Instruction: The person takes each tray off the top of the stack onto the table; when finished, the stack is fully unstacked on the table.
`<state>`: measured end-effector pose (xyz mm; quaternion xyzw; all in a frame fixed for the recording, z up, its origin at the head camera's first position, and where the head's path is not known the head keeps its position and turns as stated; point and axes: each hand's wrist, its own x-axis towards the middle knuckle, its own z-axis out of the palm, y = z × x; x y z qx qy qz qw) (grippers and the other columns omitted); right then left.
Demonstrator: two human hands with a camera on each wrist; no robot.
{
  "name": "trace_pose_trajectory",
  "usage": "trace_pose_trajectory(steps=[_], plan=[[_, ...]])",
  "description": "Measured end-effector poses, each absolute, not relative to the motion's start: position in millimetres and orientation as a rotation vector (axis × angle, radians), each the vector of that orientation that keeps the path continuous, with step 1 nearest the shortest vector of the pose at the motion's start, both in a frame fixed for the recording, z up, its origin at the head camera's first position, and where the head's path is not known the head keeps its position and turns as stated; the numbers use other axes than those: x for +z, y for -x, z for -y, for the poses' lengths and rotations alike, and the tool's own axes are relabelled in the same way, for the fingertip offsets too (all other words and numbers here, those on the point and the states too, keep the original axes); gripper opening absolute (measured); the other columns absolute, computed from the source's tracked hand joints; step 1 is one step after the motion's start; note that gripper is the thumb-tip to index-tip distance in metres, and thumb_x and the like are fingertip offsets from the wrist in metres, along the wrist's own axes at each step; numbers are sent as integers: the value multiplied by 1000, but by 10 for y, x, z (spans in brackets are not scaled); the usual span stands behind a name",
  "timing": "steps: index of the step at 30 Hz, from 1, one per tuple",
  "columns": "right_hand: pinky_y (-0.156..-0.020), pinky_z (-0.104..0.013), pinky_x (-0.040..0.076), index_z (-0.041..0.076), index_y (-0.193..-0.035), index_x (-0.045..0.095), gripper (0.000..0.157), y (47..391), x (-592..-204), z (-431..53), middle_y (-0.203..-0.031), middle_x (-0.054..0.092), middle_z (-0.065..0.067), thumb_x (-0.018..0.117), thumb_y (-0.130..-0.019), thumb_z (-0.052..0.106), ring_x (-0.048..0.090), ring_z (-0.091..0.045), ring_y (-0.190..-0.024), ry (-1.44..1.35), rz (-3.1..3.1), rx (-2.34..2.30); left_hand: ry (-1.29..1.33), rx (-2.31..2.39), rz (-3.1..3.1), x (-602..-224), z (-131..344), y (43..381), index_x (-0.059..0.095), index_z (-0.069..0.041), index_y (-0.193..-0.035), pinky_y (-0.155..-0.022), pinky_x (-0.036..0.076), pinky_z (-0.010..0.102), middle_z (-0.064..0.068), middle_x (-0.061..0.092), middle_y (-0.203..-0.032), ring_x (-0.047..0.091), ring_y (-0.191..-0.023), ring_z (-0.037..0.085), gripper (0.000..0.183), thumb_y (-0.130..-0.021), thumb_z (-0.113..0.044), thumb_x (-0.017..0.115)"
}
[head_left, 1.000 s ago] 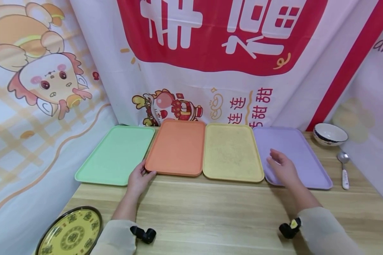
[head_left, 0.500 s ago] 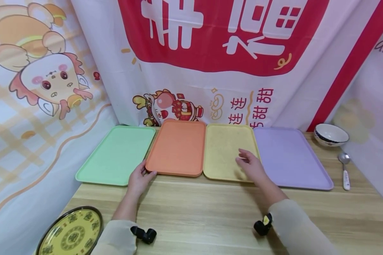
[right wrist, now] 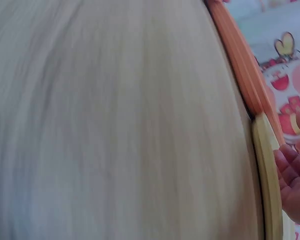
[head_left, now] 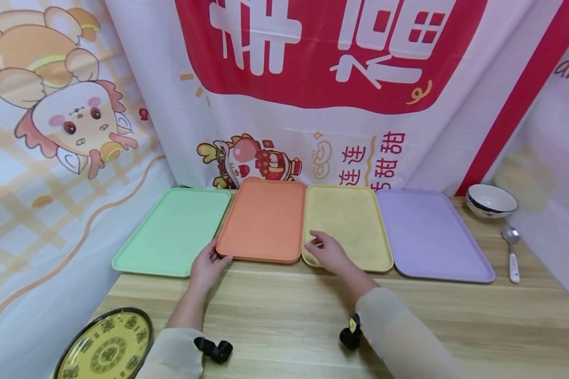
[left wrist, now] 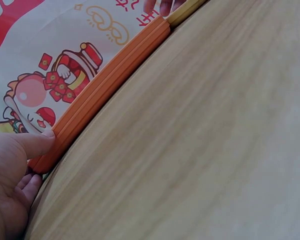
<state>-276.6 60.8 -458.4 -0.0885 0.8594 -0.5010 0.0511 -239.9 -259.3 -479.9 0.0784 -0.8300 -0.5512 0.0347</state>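
A stack of orange trays (head_left: 263,221) lies flat on the table, its layered edge (left wrist: 105,85) showing in the left wrist view. At its near left corner, my left hand (head_left: 207,268) holds the stack, thumb along the front edge and fingers round the side. My right hand (head_left: 329,252) hovers over the near left part of the yellow tray (head_left: 351,221), fingers loosely bent and holding nothing. In the right wrist view, the fingers of that right hand (right wrist: 296,172) show beside the yellow edge (right wrist: 267,175).
A green tray (head_left: 175,229) is left of the orange stack, and a purple tray (head_left: 436,234) right of the yellow one. At the far right are a bowl (head_left: 490,200) and a spoon (head_left: 513,258). A patterned yellow plate (head_left: 109,347) sits at the near left. Cloth hangs behind.
My right hand has moved left, from over the purple tray across the yellow tray to near the orange stack. My left hand has stayed at the orange corner.
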Motion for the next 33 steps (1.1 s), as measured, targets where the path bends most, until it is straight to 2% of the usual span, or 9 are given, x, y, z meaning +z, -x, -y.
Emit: trace_pose_trajectory(steps=[6,12,16,20,22,26,30,33], plan=[[-87,-39,55,-3,-139,51,49,2763,-4629,-396,-105,68,-13,62,-96,19,63,-23,-98,330,-2682,-1391,-227,-1676,2545,-4814,2597,2401,26,1,-153,-117,37,45,25,33,-155,37,-141,40,75,-92,-11,68],[-89,-40,55,-2,-138,53,50,2763,-4614,-354,-107,68,-12,65,-94,19,61,-22,-98,296,-2728,-1314,-233,-1675,2549,-4813,2604,2402,25,1,-153,-118,36,45,25,32,-156,36,-142,39,75,-93,-11,67],[-85,-38,55,-3,-137,54,49,2775,-4606,-340,-107,67,-12,65,-94,18,59,-21,-94,273,-2709,-1316,-225,-1669,2537,-4813,2602,2401,27,2,-153,-118,37,45,26,33,-155,37,-141,40,74,-92,-9,68],[-87,-38,55,-4,-135,55,48,2785,-4609,-329,-112,67,-14,65,-92,13,60,-22,-98,243,-2683,-1375,-217,-1667,2533,-4817,2592,2413,28,2,-152,-117,38,45,26,35,-154,38,-140,40,73,-92,-8,68],[-89,-39,56,-4,-135,55,47,2776,-4604,-320,-115,67,-15,65,-92,11,62,-24,-102,228,-2659,-1423,-226,-1670,2533,-4820,2592,2420,28,2,-152,-117,38,45,26,35,-154,39,-140,39,73,-92,-9,68],[-85,-36,58,-6,-137,53,49,2753,-4589,-294,-119,66,-19,64,-91,8,64,-27,-103,196,-2593,-1562,-232,-1669,2527,-4826,2600,2424,27,2,-152,-116,39,44,26,35,-154,38,-141,39,73,-92,-9,68],[-90,-35,58,-5,-139,50,50,2739,-4577,-236,-122,64,-22,61,-91,5,64,-26,-105,80,-2444,-1814,-226,-1688,2507,-4823,2603,2414,27,4,-152,-117,37,44,26,34,-154,37,-142,39,73,-93,-10,67],[-94,-36,58,-3,-143,45,52,2725,-4572,-183,-112,63,-20,56,-93,0,63,-21,-97,-21,-2149,-2090,-226,-1716,2485,-4817,2603,2400,25,5,-152,-118,36,45,27,32,-155,35,-143,40,73,-93,-11,66]])
